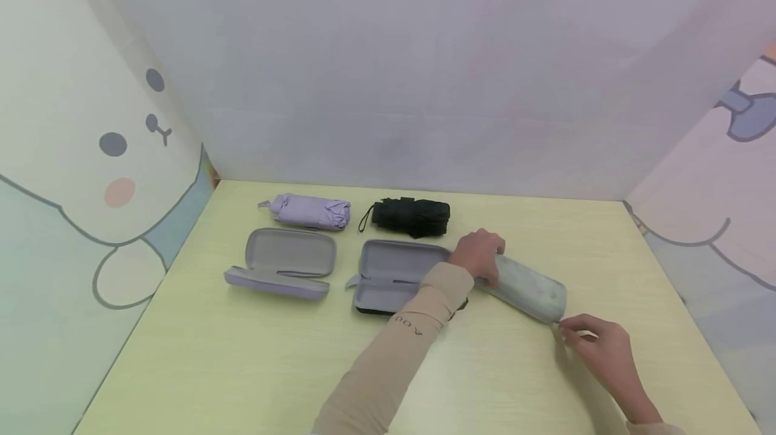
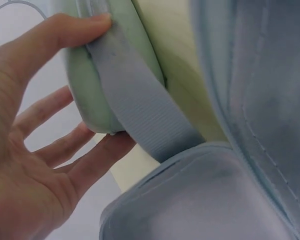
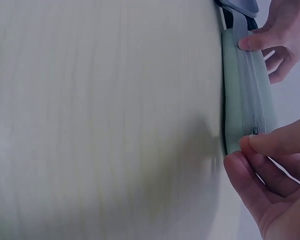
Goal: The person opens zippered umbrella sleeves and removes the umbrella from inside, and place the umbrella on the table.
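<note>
A pale green zippered case (image 1: 524,287) lies at a slant right of the middle of the table. My left hand (image 1: 479,256) holds its far left end. In the left wrist view the thumb presses a grey strap (image 2: 140,100) against the case (image 2: 85,95), with the other fingers around the far side. At the near right end my right hand (image 1: 603,347) pinches the zipper pull between thumb and fingertips. The zipper (image 3: 254,90) runs along the case's side in the right wrist view and looks closed there.
An open grey-lined case (image 1: 388,273) stands just left of my left hand, partly behind the forearm. Farther left is an open lilac case (image 1: 275,287). A folded lilac umbrella (image 1: 310,211) and a folded black umbrella (image 1: 412,216) lie behind them.
</note>
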